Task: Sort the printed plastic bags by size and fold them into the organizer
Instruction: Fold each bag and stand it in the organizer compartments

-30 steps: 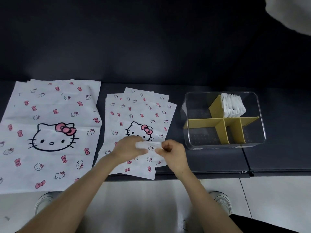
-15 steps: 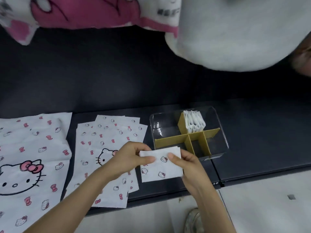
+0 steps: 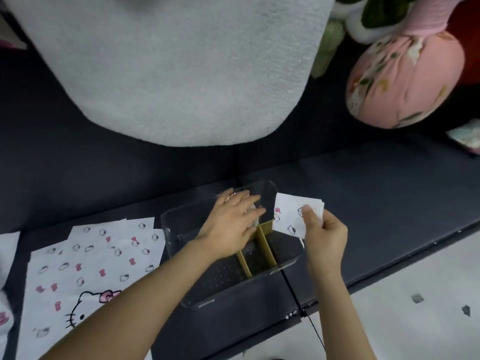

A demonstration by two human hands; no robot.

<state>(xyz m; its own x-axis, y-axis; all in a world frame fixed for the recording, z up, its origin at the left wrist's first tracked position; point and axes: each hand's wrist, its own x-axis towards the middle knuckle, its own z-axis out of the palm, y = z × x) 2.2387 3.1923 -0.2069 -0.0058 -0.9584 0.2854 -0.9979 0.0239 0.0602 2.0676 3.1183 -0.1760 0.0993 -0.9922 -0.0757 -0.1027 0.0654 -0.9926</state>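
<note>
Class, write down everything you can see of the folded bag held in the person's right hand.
The folded bag is a small white rectangle of thin, layered plastic, printed with little cat faces and a pink bow. The right hand pinches its right edge, thumb on top, holding it tilted over the clear organizer.

Dark bench (image 3: 376, 193): clear organizer (image 3: 179, 224), flat printed bags (image 3: 104, 258).
</note>
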